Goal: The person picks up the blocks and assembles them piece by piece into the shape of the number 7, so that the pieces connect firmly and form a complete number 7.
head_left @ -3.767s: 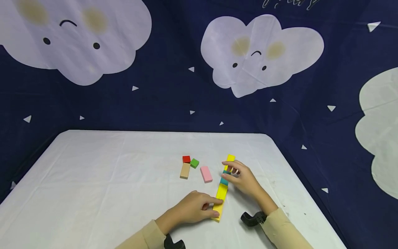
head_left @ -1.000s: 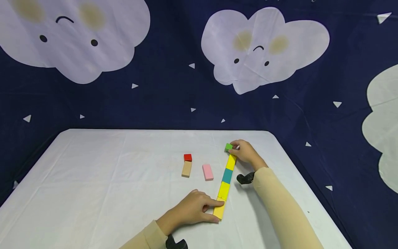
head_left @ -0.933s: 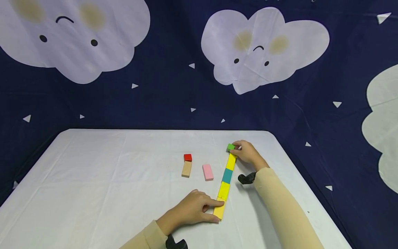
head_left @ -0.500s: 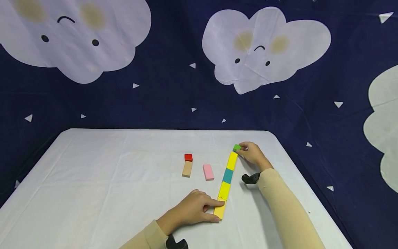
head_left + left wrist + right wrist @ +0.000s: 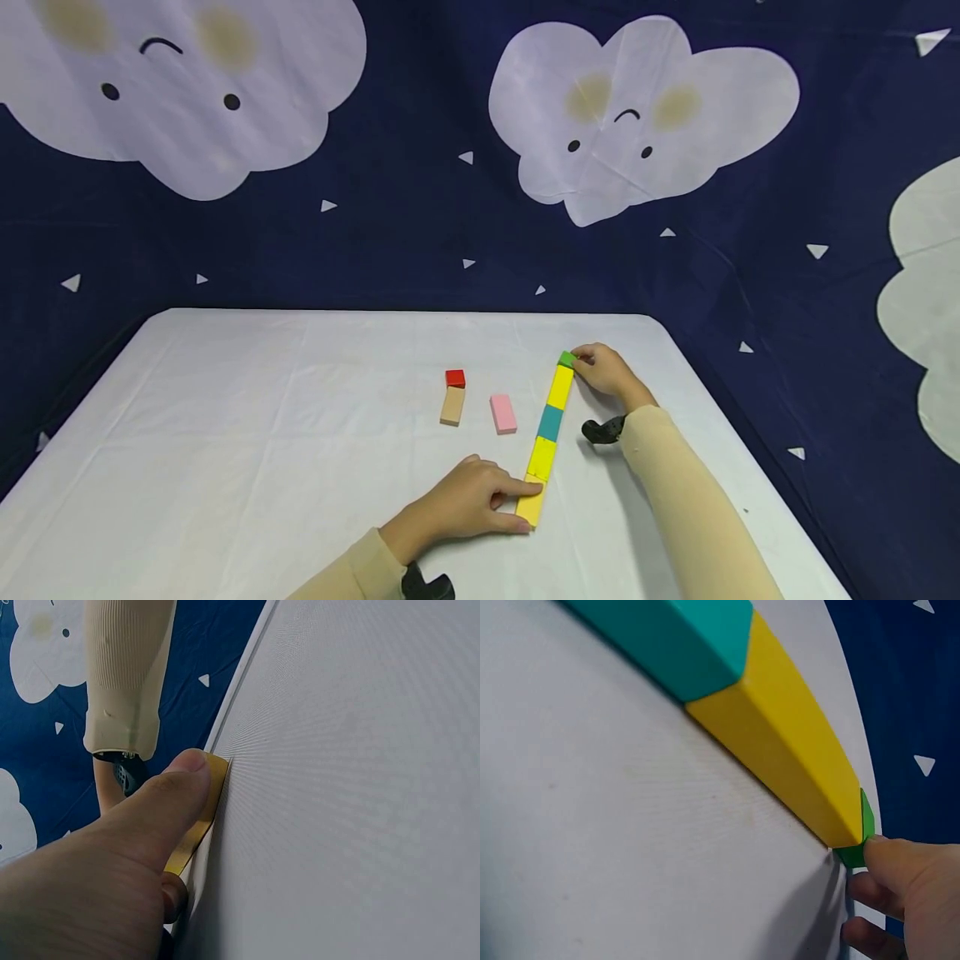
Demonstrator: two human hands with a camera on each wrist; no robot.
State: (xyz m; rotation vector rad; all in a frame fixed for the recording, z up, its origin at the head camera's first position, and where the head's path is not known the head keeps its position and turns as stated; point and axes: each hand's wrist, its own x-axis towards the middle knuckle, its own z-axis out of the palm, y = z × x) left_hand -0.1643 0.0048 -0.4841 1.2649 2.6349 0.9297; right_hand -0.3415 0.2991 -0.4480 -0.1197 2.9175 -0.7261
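A straight row of blocks lies on the table. From near to far it has a paler yellow block (image 5: 530, 507), a yellow block (image 5: 542, 458), a teal block (image 5: 550, 423), another yellow block (image 5: 560, 387) and a small green block (image 5: 567, 359). My left hand (image 5: 468, 502) holds the nearest block, index finger on it and thumb at its near end; the left wrist view shows the thumb on that yellow block (image 5: 196, 836). At the far end my right hand (image 5: 607, 372) pinches the green block, which sits against the yellow one in the right wrist view.
Left of the row lie a pink block (image 5: 502, 414), a tan block (image 5: 452, 406) and a red block (image 5: 455, 378) touching the tan one. A white cloth covers the table (image 5: 225, 433). Behind it hangs a dark blue curtain (image 5: 420, 233) with clouds.
The green block, earlier beside the red and tan ones, has been carried by my right hand to the row's far end and lowered against the yellow block. My left hand stays at the near end.
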